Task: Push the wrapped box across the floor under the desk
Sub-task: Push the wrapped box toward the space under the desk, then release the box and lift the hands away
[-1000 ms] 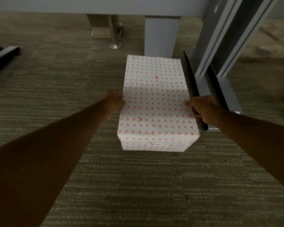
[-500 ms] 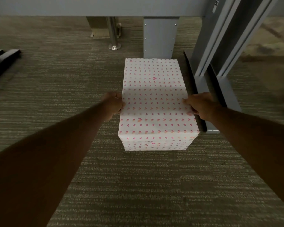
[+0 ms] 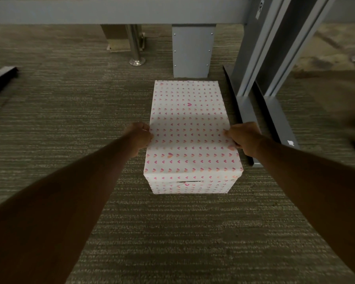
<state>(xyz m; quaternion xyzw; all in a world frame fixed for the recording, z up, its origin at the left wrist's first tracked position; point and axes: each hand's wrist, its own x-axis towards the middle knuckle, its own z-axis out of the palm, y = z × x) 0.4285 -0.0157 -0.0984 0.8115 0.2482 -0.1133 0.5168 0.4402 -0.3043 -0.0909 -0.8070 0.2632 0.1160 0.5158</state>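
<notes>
The wrapped box, white paper with small pink hearts, stands on the carpet under the desk's grey front beam. Its far end sits just short of a grey metal desk leg. My left hand grips the box's left side with the fingers curled at the top edge. My right hand holds the right side the same way, thumb on top. Both forearms reach in from the bottom corners.
A grey desk side frame with long flat feet stands close to the box's right. A chrome post rises at the back. A dark object lies at far left. Open carpet stretches left of the box.
The box has slid slightly forward towards the grey desk leg, with both hands still on its sides. The view has shifted a little.
</notes>
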